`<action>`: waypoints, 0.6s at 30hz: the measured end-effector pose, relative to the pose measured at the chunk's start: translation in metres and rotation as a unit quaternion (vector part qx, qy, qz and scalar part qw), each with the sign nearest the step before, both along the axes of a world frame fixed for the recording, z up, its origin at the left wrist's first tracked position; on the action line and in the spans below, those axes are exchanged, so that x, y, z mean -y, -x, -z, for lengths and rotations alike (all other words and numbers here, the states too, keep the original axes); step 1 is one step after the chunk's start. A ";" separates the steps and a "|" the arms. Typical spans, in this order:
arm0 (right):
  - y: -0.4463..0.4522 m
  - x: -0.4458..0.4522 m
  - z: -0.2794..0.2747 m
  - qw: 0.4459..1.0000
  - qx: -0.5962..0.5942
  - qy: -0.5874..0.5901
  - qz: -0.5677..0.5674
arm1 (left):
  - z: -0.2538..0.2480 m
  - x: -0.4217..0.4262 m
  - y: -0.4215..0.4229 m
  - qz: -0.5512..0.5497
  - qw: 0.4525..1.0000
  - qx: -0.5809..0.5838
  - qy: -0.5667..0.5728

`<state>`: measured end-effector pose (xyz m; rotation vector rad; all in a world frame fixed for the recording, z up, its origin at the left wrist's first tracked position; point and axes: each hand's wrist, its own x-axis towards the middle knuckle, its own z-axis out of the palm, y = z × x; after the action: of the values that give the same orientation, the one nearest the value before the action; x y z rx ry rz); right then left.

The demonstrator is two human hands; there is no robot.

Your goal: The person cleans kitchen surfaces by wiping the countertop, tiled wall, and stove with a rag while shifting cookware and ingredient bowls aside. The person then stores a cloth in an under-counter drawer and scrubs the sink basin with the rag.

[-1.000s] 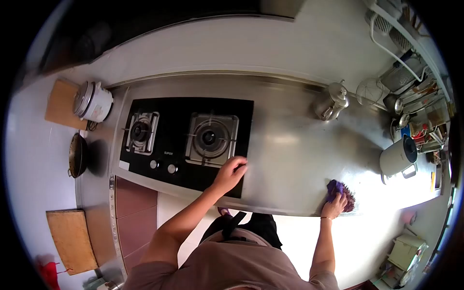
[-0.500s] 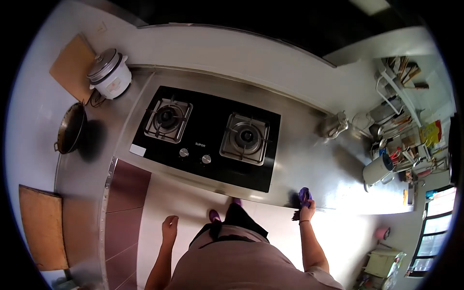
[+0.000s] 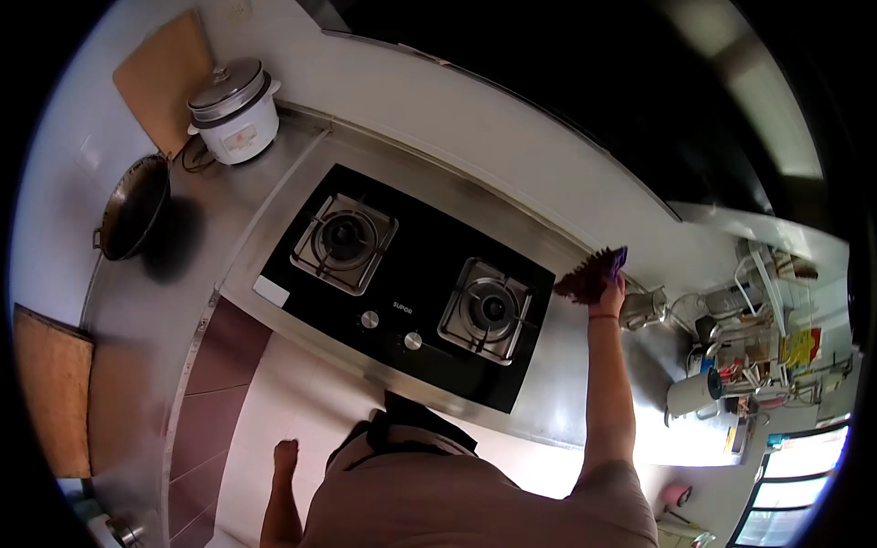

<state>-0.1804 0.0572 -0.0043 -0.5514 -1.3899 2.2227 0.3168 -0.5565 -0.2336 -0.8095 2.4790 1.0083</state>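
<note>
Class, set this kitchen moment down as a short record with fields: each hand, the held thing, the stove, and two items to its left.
Right hand: raised, gripping a cloth
Cloth: purple and dark red, shaggy, near the stove's far right corner
Left hand: low beside the body, nothing visible in it
Stove: black, two burners, two knobs
Left items: white rice cooker; dark wok

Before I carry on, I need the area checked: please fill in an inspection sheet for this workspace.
Surface: steel counter with a two-burner stove set in it
Job's things: shaggy purple cloth near the stove's right rear corner
Clutter: rice cooker at left; kettle and pale jug at right
Hands: right hand grips the cloth; left hand off the counter, nothing visible in it
Cables: dark cord beside the rice cooker
Surroundings: wok at far left; window at lower right
</note>
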 end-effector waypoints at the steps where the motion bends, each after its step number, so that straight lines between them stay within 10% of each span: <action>1: 0.028 0.008 -0.005 1.000 -0.018 -0.005 -0.024 | 0.041 0.015 -0.036 -0.034 0.998 -0.059 0.008; 4: 0.112 0.013 -0.013 0.986 -0.076 0.000 -0.148 | 0.009 0.015 -0.066 -0.254 0.966 0.037 -0.028; 18: 0.272 0.257 -0.065 0.974 -0.002 0.081 -0.213 | 0.028 0.063 -0.017 -0.102 0.980 0.152 -0.078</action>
<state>-0.4521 -0.1995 0.0605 -0.3221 -1.4383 2.6932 0.3342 -0.6200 -0.2614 -1.0919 2.0661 1.0434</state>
